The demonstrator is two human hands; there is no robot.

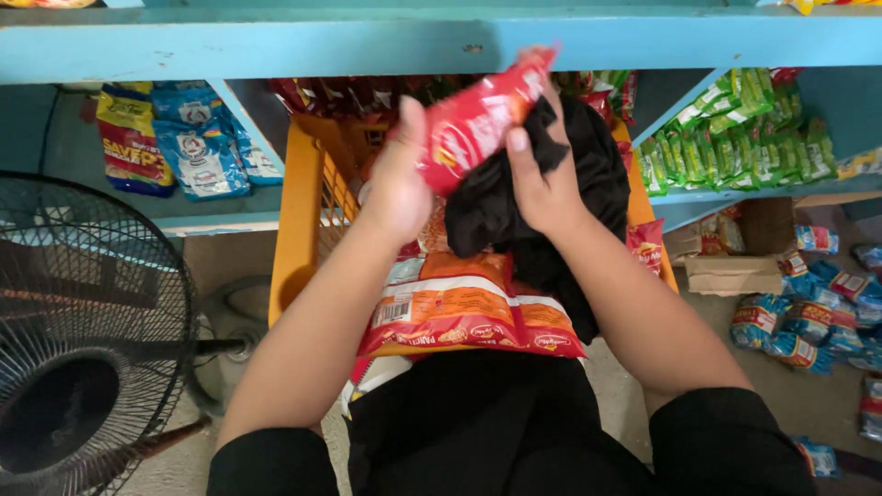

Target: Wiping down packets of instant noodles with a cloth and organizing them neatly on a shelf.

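Both hands are up in the middle of the view, in front of a blue shelf (276, 46). The left hand (397, 179) has its grip closed on the left end of a red snack pack (478, 119). The right hand (542, 179) has its grip closed too, holding the same pack together with a black cloth (588, 174). The pack is tilted, with its top end pointing to about 1 o'clock. The cloth hangs down from the right hand toward 6 o'clock.

Just under the hands sits an orange basket (299, 239). A big orange and white bag (459, 312) lies on top of it, near the person's lap.

At 9 o'clock stands a black fan (83, 321). At 10 o'clock, yellow and blue packs (175, 138) stand on a low shelf. At 2 o'clock hang rows of small green packs (726, 138). At 3 o'clock a brown box (735, 274) and more blue packs (808, 321) lie on the floor.
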